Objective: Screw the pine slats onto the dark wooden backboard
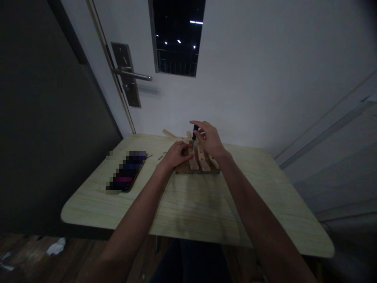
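Observation:
My right hand (208,137) is closed around the black handle of a screwdriver (194,133), held upright with its tip down over a pale wooden strip (193,163). Against the left side of that strip, my left hand (176,154) presses with thumb and fingers, its fingertips partly hidden. Beside it lie a second pale strip (203,160) with small dark holes and a third, partly covered by my right wrist. All of them rest on a brown wooden board (188,171). The screwdriver's exact contact point is too small to make out.
More pale wooden pieces (170,134) lie behind the board. Small dark screws or sticks (160,158) are scattered left of it. A phone (127,171), partly pixelated, lies on the light wooden table (200,220). A white door with a metal handle (134,74) rises behind the table.

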Motion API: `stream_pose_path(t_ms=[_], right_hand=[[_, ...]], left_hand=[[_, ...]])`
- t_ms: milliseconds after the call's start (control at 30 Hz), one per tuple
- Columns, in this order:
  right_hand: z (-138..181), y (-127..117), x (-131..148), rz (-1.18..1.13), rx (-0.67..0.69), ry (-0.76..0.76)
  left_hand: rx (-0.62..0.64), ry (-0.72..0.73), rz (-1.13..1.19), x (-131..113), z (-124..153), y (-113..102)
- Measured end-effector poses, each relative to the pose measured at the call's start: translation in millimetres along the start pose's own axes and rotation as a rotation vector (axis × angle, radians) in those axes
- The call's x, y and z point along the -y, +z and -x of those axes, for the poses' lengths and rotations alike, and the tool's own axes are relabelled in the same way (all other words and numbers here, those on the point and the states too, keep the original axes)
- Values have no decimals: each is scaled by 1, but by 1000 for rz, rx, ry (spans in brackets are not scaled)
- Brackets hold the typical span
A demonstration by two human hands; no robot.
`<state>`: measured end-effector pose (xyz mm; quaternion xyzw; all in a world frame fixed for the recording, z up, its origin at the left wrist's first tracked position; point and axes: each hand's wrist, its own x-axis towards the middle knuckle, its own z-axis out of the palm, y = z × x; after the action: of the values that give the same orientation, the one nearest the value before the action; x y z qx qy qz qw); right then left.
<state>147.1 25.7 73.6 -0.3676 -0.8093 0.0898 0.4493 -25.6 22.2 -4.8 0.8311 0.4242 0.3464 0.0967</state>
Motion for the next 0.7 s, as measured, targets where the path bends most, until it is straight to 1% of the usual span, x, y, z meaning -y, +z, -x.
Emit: stream_pose_path(t_ms=[100,267,433,533,700], right_hand=[[-1,0,2,22,18,11],[0,4,5,4,11,11],[1,2,7,-40,74,11],[0,0,8,-18,80,22],[0,2,9,36,80,-4]], left_hand=[[-3,2,12,-1,-1,0],[-5,-13,22,-3,-1,-1],[1,-7,21,-2,-1,-1],[3,-9,19,-1,-1,-1],[-6,-7,15,-1,-1,0]])
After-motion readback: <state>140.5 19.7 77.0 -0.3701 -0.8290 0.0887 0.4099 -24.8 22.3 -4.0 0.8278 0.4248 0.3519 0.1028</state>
